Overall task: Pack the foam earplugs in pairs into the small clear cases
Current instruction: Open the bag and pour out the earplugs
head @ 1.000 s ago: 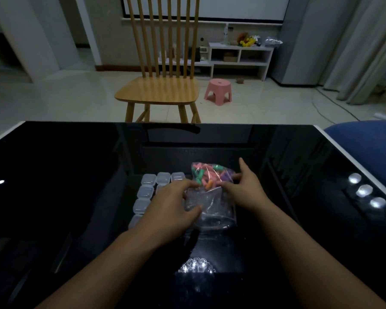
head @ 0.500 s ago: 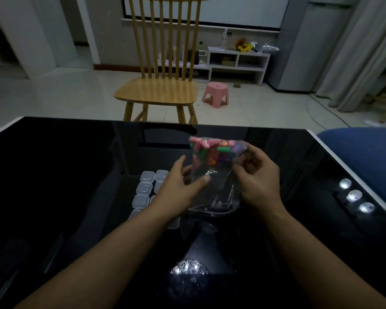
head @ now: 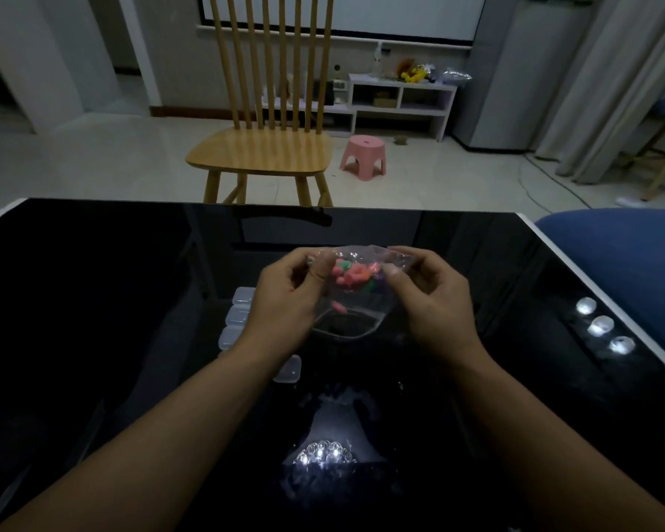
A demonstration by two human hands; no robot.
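Earplugs [head: 356, 277] bag [head: 352, 301] between raised hands [head: 361, 297]

Glossy black table [head: 93, 301] carries maybe 4 visible small clear cases [head: 239, 316], partly hidden.

We have one wide view from the head, looking forward and down across the black table [head: 93, 301], close over both forearms, with the wooden chair [head: 262, 147] beyond.
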